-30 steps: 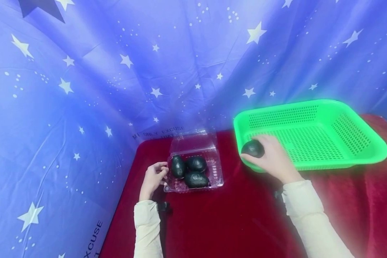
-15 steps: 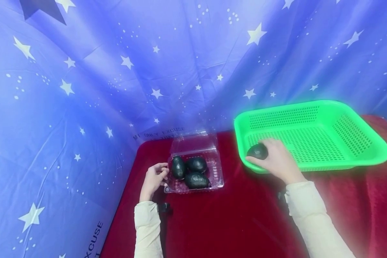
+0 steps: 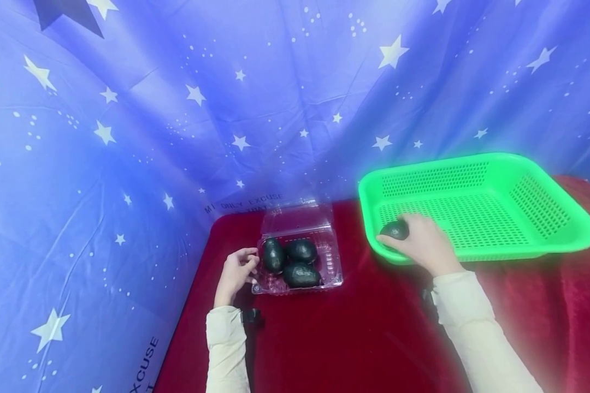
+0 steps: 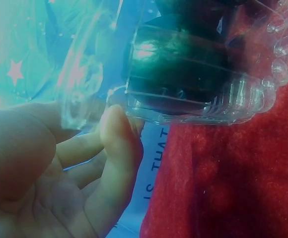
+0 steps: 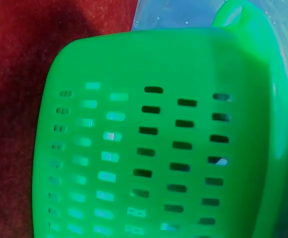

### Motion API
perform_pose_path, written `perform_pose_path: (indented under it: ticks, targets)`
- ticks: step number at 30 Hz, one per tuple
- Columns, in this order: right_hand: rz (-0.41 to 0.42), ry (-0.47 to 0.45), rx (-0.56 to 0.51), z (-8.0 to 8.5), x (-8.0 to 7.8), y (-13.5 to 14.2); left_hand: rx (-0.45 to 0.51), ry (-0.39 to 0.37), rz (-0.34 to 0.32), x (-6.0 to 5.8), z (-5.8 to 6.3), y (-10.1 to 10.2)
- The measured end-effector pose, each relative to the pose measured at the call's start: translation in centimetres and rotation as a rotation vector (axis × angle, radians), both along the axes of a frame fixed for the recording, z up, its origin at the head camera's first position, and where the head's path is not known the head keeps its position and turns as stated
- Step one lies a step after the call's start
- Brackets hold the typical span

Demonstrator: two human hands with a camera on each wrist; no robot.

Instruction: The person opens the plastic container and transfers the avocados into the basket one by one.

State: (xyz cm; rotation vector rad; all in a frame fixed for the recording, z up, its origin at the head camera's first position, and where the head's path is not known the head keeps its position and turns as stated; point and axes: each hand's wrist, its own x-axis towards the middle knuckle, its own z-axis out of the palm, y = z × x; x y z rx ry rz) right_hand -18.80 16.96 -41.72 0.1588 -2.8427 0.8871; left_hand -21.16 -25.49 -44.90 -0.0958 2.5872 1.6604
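My right hand (image 3: 425,243) grips a dark green avocado (image 3: 395,229) at the near left corner of the green plastic basket (image 3: 526,248), inside its rim. In the right wrist view only the slotted outer wall of the basket (image 5: 164,59) shows; the avocado is hidden there. At the left, my left hand (image 3: 236,273) holds the left edge of a clear plastic clamshell box (image 3: 331,267), fingers bent at its rim. Its lid (image 3: 297,218) stands raised at the back. Three avocados (image 3: 302,275) lie in the box. The left wrist view has the fingertips (image 4: 115,124) right at the box corner.
A red cloth (image 3: 324,338) covers the table under both containers. Behind and to the left hangs a blue curtain (image 3: 285,71) with white stars, close to the box and the basket.
My right hand has moved slightly right and down with the avocado, from over the basket's left rim to just inside it. The left hand stays at the box.
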Motion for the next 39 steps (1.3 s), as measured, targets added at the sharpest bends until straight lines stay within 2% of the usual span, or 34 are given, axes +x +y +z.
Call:
perform_pose_path:
  ticks: [4, 11, 14, 20, 28, 34, 39]
  targets:
    - [-0.001, -0.035, 0.028, 0.2, -0.1, -0.1, 0.01, -0.015, -0.002, 0.3, 0.6, 0.2]
    - [0.003, -0.086, 0.025, 0.1, -0.2, -0.1, -0.004, -0.021, -0.031, 1.7, 3.4, 1.1]
    - [0.01, -0.1, 0.023, 0.2, -0.2, -0.1, 0.003, -0.023, -0.033, 1.8, 3.6, 1.1]
    - [0.02, -0.157, 0.038, 0.5, -0.3, -0.2, 0.034, -0.018, -0.039, 1.5, 3.2, 0.9]
    - [0.038, -0.209, 0.057, 0.4, -0.5, 0.0, 0.041, -0.011, -0.012, -0.1, 0.2, 0.0]
    - [0.054, -0.228, 0.092, 0.5, -0.6, 0.0, 0.042, 0.0, -0.009, 0.0, 0.1, 0.0]
    - [0.043, -0.193, 0.1, 0.6, -0.5, -0.2, 0.049, 0.001, -0.007, 0.0, 0.0, 0.0]
